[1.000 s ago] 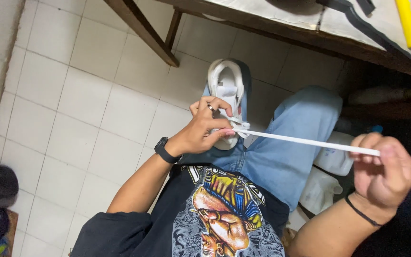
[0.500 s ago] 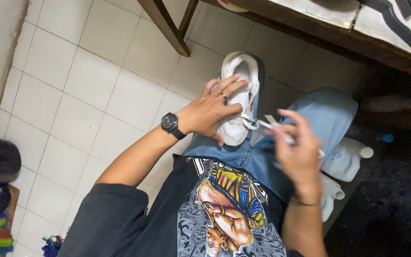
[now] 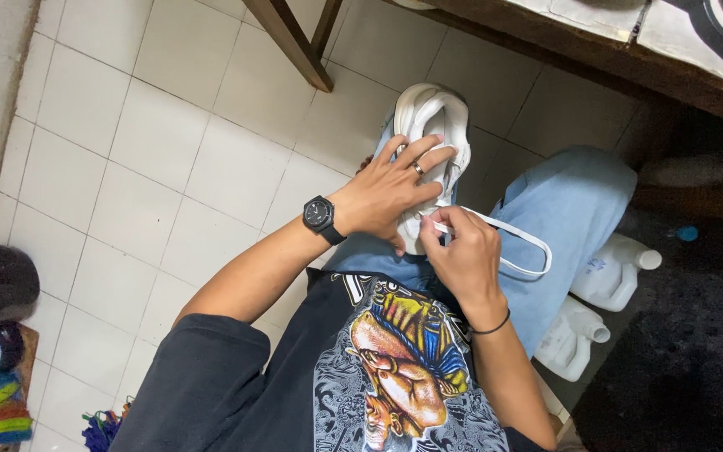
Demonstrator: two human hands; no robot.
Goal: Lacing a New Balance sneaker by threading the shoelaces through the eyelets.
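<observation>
Two hands: both at work on a white sneaker (image 3: 431,125) resting on the person's raised knee, toe toward twelve o'clock.
Left hand (image 3: 391,188): spread wide over the upper, fingers flat, steadying the shoe; a ring and a black watch (image 3: 320,216) show.
Right hand (image 3: 458,251): at five o'clock of the left, fingertips pinched narrow on a flat white lace (image 3: 516,238) near the eyelets.
Lace: loops out toward three o'clock over the blue jeans (image 3: 575,209), slack.
Handling: the lace looks soft, limp and light, best pinched close to its tip; the shoe seems light but stiff in the sole, best held across the upper.
Change: half a second ago the right hand was further out at three o'clock; it has come in against the shoe, and the left hand has stayed put.
Nearby: two white jugs (image 3: 608,272) on the floor at four o'clock; wooden tabletop (image 3: 596,38) at one o'clock.
</observation>
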